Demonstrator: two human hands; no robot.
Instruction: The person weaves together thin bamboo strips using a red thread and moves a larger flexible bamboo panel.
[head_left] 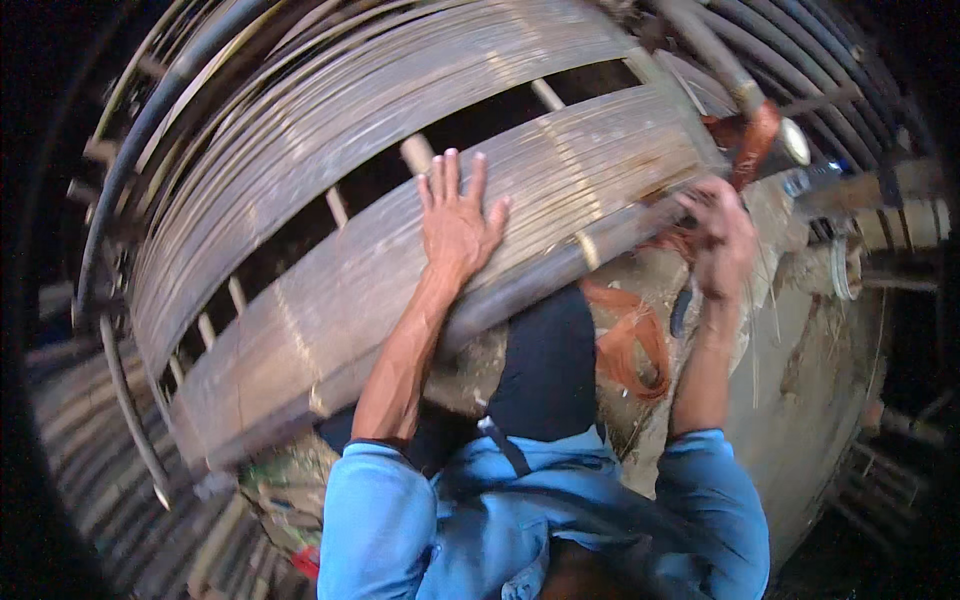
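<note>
My left hand (458,222) lies flat with fingers spread on a wide band of thin bamboo slats (400,270) that curves across the middle of the view. My right hand (722,235) is blurred at the band's right end, its fingers curled around a few thin strips (690,185); orange cord (632,340) hangs just below it. Both forearms come up from blue sleeves at the lower edge.
A second curved slat band (330,110) arches above the first, joined by wooden crosspieces (415,152). Dark round hoops (140,140) ring the frame. A metal-capped tool (790,140) sits at upper right. Dusty ground (820,400) lies at the right.
</note>
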